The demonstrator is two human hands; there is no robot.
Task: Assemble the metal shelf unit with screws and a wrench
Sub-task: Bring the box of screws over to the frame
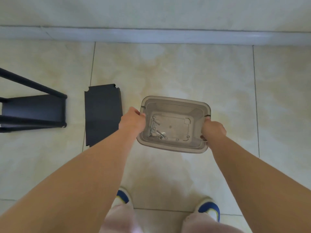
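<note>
- Both hands are gripping one translucent grey plastic bin (pixel 175 101), one at each short end, holding it level above the tiled floor (pixel 185 69).
- Left hand (pixel 133 119) is wrapping the bin's left rim, fingers curled over the edge.
- Right hand (pixel 212 130) is clamping the right rim, fingers curled around it.
- Inside the bin, between the two hands: a loose cluster of screws (pixel 154 127) is lying against the wall nearest the left hand. Exact count unreadable, several at least. A few small fasteners are sitting along the near edge; whether a wrench is mixed into the pile, cannot tell.
- One flat black shelf panel (pixel 102 113) with notched corners is lying on the floor just beyond the left hand, partly hidden by the left forearm.
- One partly built black shelf frame (pixel 33 108) is lying further out past that panel, running off the picture's edge; at least two rails are showing.
- Two blue-and-white shoes (pixel 209 209) are showing below the forearms.
</note>
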